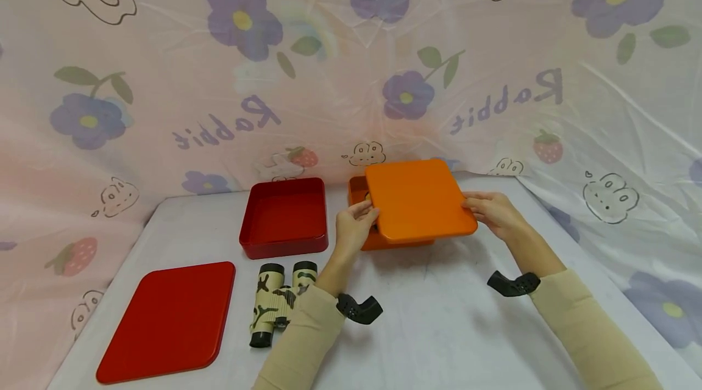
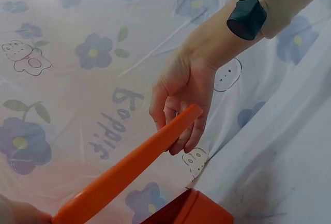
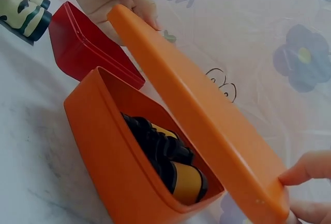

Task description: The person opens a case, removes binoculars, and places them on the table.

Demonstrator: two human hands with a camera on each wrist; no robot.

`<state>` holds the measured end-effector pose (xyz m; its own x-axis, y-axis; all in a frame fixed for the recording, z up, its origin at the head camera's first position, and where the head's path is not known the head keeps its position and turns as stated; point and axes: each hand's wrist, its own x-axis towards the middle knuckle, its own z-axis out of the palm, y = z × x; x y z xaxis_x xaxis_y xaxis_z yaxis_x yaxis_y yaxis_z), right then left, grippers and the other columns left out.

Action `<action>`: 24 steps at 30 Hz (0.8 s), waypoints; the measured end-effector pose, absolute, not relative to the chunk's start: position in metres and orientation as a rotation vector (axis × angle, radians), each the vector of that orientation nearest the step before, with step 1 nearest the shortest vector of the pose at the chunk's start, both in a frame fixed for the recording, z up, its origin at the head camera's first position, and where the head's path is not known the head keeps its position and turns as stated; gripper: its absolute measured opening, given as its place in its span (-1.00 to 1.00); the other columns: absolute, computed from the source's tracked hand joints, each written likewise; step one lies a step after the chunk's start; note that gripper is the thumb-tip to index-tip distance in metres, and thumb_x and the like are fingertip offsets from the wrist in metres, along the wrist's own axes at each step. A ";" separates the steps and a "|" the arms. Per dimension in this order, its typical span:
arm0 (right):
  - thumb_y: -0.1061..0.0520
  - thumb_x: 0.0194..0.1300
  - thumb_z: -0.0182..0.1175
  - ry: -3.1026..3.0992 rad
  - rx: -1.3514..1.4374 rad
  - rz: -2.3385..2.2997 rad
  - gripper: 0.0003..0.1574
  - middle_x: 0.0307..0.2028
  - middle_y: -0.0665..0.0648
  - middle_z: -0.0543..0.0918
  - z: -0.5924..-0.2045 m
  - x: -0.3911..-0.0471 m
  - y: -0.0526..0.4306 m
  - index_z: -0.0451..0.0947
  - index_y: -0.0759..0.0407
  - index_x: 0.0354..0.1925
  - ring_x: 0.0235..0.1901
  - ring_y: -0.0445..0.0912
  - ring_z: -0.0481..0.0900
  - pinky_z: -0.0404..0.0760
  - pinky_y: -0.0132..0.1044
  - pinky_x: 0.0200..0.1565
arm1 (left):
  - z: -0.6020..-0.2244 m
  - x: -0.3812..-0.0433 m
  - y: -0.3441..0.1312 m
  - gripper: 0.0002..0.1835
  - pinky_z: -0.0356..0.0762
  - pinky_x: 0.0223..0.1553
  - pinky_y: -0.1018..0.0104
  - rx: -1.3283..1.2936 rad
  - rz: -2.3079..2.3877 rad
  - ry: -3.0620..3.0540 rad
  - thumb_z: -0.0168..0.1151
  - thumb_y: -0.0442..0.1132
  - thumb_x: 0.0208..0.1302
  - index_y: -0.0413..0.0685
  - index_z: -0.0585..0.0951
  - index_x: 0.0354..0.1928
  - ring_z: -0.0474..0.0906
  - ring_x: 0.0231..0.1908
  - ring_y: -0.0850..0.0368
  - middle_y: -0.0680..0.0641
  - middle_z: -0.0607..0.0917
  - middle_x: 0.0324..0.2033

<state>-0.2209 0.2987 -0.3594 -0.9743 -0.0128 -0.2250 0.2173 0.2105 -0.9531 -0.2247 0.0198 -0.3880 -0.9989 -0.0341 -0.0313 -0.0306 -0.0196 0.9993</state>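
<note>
An orange lid (image 1: 419,200) is held tilted above an orange box (image 1: 397,244), covering most of it in the head view. My left hand (image 1: 353,228) grips the lid's left edge, and my right hand (image 1: 496,214) pinches its right edge between thumb and fingers. Inside the box, the right wrist view shows black and yellow binoculars (image 3: 187,181). From the left wrist view, the lid (image 2: 129,164) appears edge-on, apart from the box rim (image 2: 207,211).
Left of the orange box stands an open red box (image 1: 284,214) with nothing visible inside. Camouflage binoculars (image 1: 267,298) lie in front of it, partly behind my left forearm. A red lid (image 1: 171,320) lies flat at the table's left. A patterned curtain (image 1: 329,73) hangs behind.
</note>
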 end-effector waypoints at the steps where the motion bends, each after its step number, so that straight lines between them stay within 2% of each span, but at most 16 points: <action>1: 0.12 0.39 0.09 2.291 0.192 -1.854 -0.16 -0.38 -0.43 0.55 -0.359 -0.220 0.300 0.01 0.54 0.40 -0.29 -0.50 0.50 0.56 -0.67 -0.18 | -0.389 -0.224 0.020 -0.63 0.67 -0.02 0.26 0.063 -2.250 -2.182 0.28 -0.35 0.24 -0.36 0.60 0.07 0.70 -0.14 0.03 -0.34 0.70 -0.05; 7: 0.11 0.39 0.09 2.265 0.174 -1.858 -0.12 -0.39 -0.43 0.57 -0.358 -0.215 0.309 -0.05 0.58 0.40 -0.30 -0.50 0.53 0.58 -0.64 -0.19 | -0.391 -0.220 0.026 -0.65 0.69 -0.07 0.31 0.034 -2.274 -2.153 0.28 -0.39 0.21 -0.38 0.61 0.04 0.69 -0.24 0.16 -0.37 0.70 -0.08; 10: 0.07 0.40 0.10 2.274 0.183 -1.854 -0.18 -0.39 -0.41 0.59 -0.356 -0.214 0.312 0.07 0.54 0.38 -0.31 -0.48 0.56 0.59 -0.62 -0.19 | -0.390 -0.218 0.028 -0.65 0.69 -0.08 0.29 0.023 -2.301 -2.129 0.28 -0.41 0.20 -0.40 0.60 0.04 0.70 -0.25 0.17 -0.39 0.70 -0.08; 12: 0.04 0.39 0.11 2.276 0.195 -1.862 -0.39 -0.40 -0.39 0.61 -0.354 -0.213 0.315 0.33 0.34 0.27 -0.31 -0.46 0.57 0.59 -0.61 -0.20 | -0.389 -0.216 0.030 -0.65 0.69 -0.07 0.28 0.021 -2.323 -2.116 0.28 -0.40 0.21 -0.41 0.60 0.04 0.70 -0.25 0.16 -0.39 0.69 -0.08; 14: 0.03 0.38 0.12 2.288 0.203 -1.859 -0.66 -0.40 -0.38 0.62 -0.353 -0.213 0.317 0.52 0.11 0.06 -0.32 -0.45 0.58 0.60 -0.61 -0.20 | -0.389 -0.215 0.031 -0.65 0.69 -0.06 0.27 0.021 -2.342 -2.115 0.28 -0.39 0.21 -0.40 0.60 0.04 0.70 -0.25 0.17 -0.38 0.69 -0.07; 16: 0.02 0.38 0.14 2.300 0.197 -1.849 -0.89 -0.40 -0.38 0.63 -0.351 -0.212 0.319 0.57 -0.07 -0.17 -0.32 -0.44 0.59 0.60 -0.61 -0.20 | -0.388 -0.214 0.032 -0.65 0.69 -0.06 0.28 0.033 -2.364 -2.115 0.29 -0.37 0.22 -0.38 0.60 0.03 0.69 -0.27 0.20 -0.36 0.70 -0.07; 17: 0.02 0.38 0.14 2.300 0.191 -1.847 -0.93 -0.41 -0.37 0.64 -0.350 -0.211 0.321 0.57 -0.14 -0.27 -0.33 -0.44 0.59 0.60 -0.61 -0.20 | -0.388 -0.213 0.033 -0.65 0.69 -0.06 0.27 0.033 -2.370 -2.115 0.29 -0.37 0.22 -0.38 0.60 0.03 0.69 -0.27 0.21 -0.36 0.70 -0.08; 24: 0.03 0.39 0.13 2.306 0.168 -1.832 -0.71 -0.43 -0.37 0.66 -0.349 -0.209 0.330 0.58 -0.34 -0.46 -0.35 -0.44 0.62 0.63 -0.60 -0.23 | -0.386 -0.210 0.037 -0.63 0.70 -0.13 0.34 0.034 -2.447 -2.088 0.28 -0.41 0.21 -0.38 0.57 0.06 0.60 -0.42 0.35 -0.31 0.71 -0.17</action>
<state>-0.2092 0.3298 -0.3495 -0.9752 -0.0300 -0.2194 0.2070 0.2291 -0.9511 -0.2097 0.0372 -0.3862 -0.9970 0.0434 -0.0649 -0.0709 -0.1559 0.9852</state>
